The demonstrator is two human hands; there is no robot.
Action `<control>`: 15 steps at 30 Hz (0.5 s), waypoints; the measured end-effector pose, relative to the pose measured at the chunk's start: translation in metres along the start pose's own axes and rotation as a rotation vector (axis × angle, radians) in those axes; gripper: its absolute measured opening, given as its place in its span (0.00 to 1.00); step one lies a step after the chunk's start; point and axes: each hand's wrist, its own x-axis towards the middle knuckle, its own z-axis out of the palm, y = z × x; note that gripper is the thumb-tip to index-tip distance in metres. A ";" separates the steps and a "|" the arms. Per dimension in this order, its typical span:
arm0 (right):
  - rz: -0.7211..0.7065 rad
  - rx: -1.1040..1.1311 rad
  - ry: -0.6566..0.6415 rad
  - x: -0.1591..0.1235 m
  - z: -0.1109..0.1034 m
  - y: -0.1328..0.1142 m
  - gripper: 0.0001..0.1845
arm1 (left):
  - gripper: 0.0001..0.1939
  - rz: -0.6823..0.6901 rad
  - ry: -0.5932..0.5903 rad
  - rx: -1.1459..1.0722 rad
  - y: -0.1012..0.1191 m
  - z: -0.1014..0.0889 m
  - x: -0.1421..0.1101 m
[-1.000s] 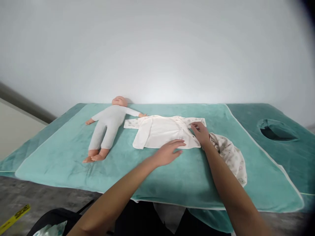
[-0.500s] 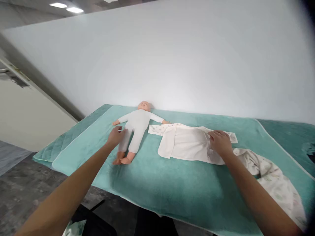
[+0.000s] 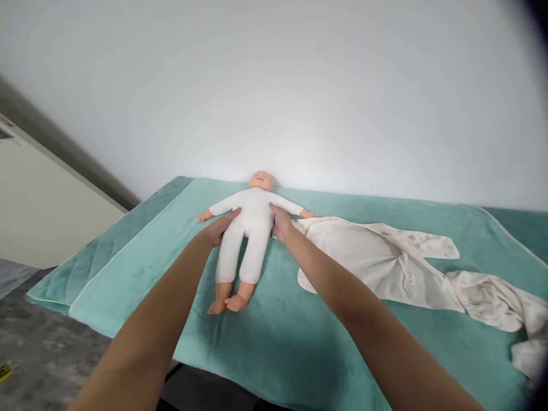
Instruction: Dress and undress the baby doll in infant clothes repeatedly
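A baby doll (image 3: 256,206) with a white cloth body lies on its back, arms spread, feet toward me. My left hand (image 3: 221,226) grips its waist on the left side, thumb on the front. On the opposite side of the waist, my right hand (image 3: 280,221) is closed in the same way; the fingers of both hands are partly hidden behind the body. Just right of the doll a white baby shirt (image 3: 363,251) with printed sleeves lies spread out, partly behind my right forearm.
A green padded cover (image 3: 265,354) lies over the table under everything. Crumpled printed cloth (image 3: 488,297) lies at the right. Behind the table rises a white wall (image 3: 299,91). A pale door (image 3: 47,205) stands at the left.
My right hand has left the shirt and moved left to the doll. My left hand has moved from beside the doll's leg up to its waist. Both now hold the doll.
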 end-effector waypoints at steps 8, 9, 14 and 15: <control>0.005 0.030 -0.025 0.008 -0.017 0.001 0.22 | 0.28 -0.127 -0.127 -0.207 0.013 0.031 -0.028; -0.014 0.026 -0.036 0.000 -0.023 -0.008 0.23 | 0.29 -0.100 -0.137 -0.208 0.018 0.040 -0.036; -0.125 -0.015 -0.031 -0.063 -0.076 -0.064 0.24 | 0.33 0.050 -0.215 -0.269 0.032 0.113 -0.086; -0.134 -0.026 -0.019 -0.079 -0.092 -0.076 0.24 | 0.35 0.061 -0.238 -0.282 0.031 0.132 -0.097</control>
